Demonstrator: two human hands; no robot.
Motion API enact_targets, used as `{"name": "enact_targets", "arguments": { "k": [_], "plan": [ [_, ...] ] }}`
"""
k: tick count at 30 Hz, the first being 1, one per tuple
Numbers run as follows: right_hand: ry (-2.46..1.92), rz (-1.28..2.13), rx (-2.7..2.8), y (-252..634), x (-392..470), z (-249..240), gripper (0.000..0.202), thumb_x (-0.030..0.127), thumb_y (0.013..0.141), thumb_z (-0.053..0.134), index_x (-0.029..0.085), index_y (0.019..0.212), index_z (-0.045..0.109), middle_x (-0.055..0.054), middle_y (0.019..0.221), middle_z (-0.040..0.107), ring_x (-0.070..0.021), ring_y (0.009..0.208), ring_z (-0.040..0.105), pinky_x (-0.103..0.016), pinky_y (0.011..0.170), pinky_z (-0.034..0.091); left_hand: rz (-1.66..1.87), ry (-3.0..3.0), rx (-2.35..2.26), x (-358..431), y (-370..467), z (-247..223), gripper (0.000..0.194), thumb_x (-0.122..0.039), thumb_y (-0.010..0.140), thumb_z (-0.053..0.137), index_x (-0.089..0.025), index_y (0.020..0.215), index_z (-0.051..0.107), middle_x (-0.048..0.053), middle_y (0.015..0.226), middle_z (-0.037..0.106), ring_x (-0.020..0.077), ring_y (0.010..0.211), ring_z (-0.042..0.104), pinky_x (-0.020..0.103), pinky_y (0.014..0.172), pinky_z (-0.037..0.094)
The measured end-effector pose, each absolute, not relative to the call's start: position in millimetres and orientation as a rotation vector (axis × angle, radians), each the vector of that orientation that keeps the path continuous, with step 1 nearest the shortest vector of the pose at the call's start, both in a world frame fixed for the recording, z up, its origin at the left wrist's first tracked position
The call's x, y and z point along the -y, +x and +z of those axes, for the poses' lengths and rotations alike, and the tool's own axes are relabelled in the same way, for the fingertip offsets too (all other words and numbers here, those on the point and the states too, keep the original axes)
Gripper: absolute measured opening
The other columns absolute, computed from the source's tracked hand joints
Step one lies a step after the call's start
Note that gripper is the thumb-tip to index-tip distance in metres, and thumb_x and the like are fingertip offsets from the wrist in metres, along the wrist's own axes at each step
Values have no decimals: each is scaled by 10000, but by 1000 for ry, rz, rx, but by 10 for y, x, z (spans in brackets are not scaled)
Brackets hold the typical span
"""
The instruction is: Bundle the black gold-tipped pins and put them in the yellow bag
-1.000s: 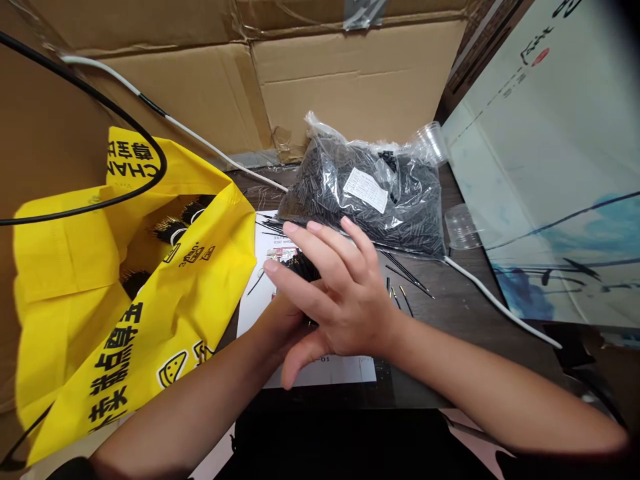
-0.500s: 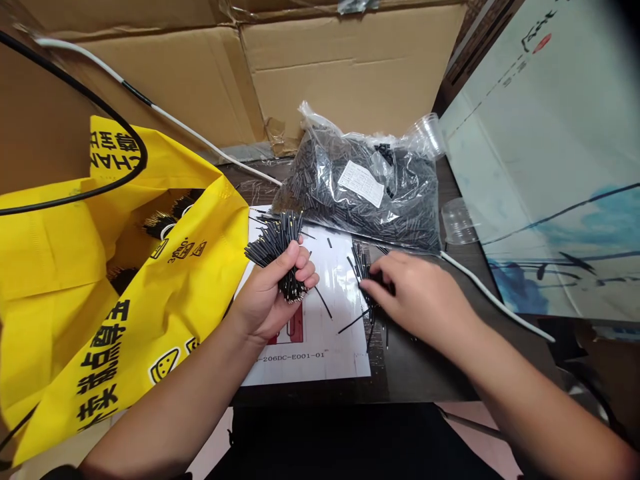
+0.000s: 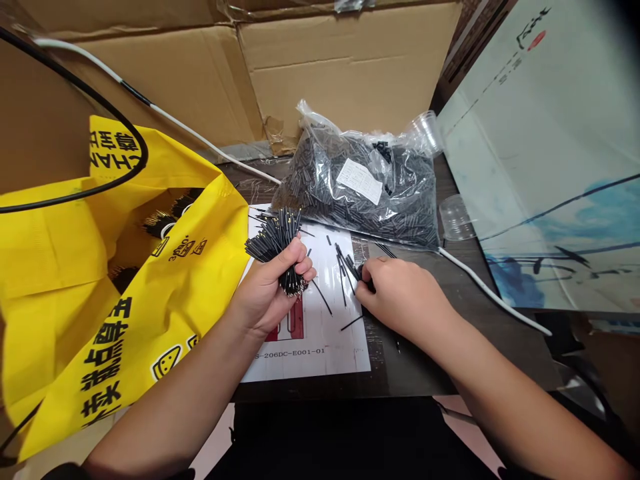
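Observation:
A thick bundle of short black wires (image 3: 278,241) is gripped in my left hand (image 3: 273,283), above a printed sheet (image 3: 320,363). To its right, my right hand (image 3: 397,287) is closed, fingers curled around some loose black wires (image 3: 352,267) at the sheet's right edge. Several more thin black wires lie on the paper between the hands. Behind them sits a clear plastic bag (image 3: 360,187) full of small black tube-like pieces, with a white label on it.
An open yellow bag (image 3: 165,293) with more wire bundles stands at the left. Clear plastic cups (image 3: 457,219) are beside the plastic bag. Cardboard boxes (image 3: 350,67) stand behind, a pale printed panel (image 3: 550,167) at the right. A white cable (image 3: 495,293) crosses the dark table.
My right hand has closed around loose wires, and some of them have shifted left and fanned out on the paper. My left hand still holds its bundle in nearly the same place.

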State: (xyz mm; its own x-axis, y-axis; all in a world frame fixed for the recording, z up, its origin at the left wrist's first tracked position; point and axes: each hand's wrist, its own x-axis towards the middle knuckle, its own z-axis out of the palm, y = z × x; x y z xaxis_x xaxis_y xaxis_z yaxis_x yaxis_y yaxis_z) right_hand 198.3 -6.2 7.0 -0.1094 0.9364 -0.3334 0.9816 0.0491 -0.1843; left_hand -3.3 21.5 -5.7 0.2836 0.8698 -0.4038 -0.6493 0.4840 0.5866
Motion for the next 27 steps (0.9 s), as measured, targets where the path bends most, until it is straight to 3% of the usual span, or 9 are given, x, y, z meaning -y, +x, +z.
{"name": "enact_targets", "arguments": {
  "k": [7,12,16,21,24,27],
  "plan": [
    [2058,-827,-2252,2110,8,83,139,214,858,564,212,762,664,-20,740,686,-156,630,548,-304,562,313,1054,335,-780,-212,-24,-57,238,-188,822,828,-107,947,643,-44,731,508,35,600,515,172,576,499],
    [2159,-1334,-2257,2257,-34,118,111,206,801,605,208,715,675,18,647,648,-135,592,539,-287,587,383,1065,344,-798,-216,-22,-48,245,-195,811,837,-107,934,645,-42,732,504,37,599,514,174,575,495],
    [2200,-1885,-2120,2242,1,145,93,263,801,652,195,778,711,1,711,678,-136,630,560,-273,586,408,1043,390,-815,-168,26,-47,236,-205,815,832,-110,925,647,-43,724,487,41,602,500,179,577,489],
    [2259,-2456,-1942,1949,80,209,105,287,810,703,184,802,721,27,655,621,-81,526,457,-225,485,340,1004,518,-835,-32,147,-107,246,-283,807,845,-142,869,654,-34,685,508,73,614,507,217,613,501],
    [2276,-2567,-1853,1765,105,253,102,277,805,707,179,775,708,11,688,673,-73,495,465,-222,457,371,989,607,-848,24,193,-146,301,-351,814,841,-144,743,634,-9,675,558,92,648,545,226,653,499],
    [2354,-2480,-1861,1663,128,260,138,300,811,714,180,747,694,11,678,662,-86,514,506,-231,470,411,1004,547,-852,34,198,-160,319,-409,782,864,-157,782,669,-6,700,584,101,657,557,235,652,498]
  ]
}}
